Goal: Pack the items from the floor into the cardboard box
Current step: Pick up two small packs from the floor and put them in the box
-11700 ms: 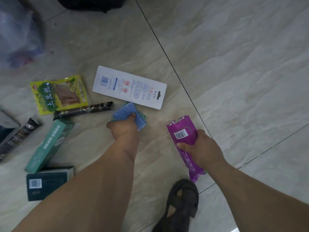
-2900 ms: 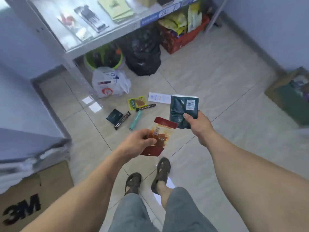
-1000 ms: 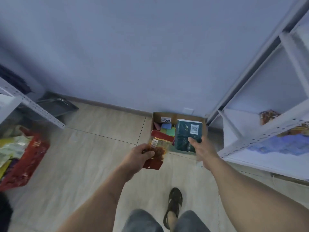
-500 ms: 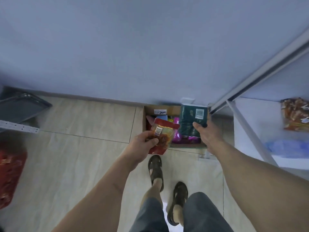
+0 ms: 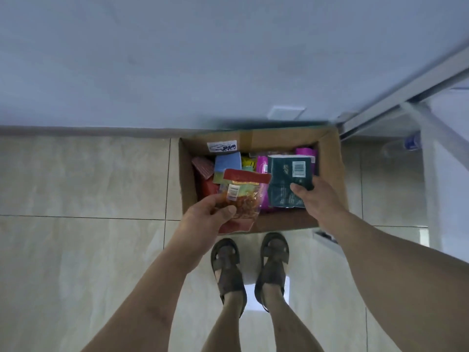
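An open cardboard box [image 5: 332, 174] stands on the tiled floor against the wall, holding several colourful items, among them a blue sponge [image 5: 227, 161] and purple packets [image 5: 262, 165]. My left hand [image 5: 212, 214] grips a red-topped clear snack bag [image 5: 241, 196] over the box's near left part. My right hand [image 5: 317, 199] holds a dark green packet [image 5: 286, 181] with a barcode label above the box's right half.
A white metal shelf frame [image 5: 416, 138] stands right of the box, with a plastic bottle [image 5: 403, 146] under it. My two sandalled feet [image 5: 250, 262] are planted just in front of the box. A white wall plate [image 5: 286, 113] sits above the box.
I have stepped up to the box and looked further down. Both hands, still holding their packets, have come forward and now hover over the open box.
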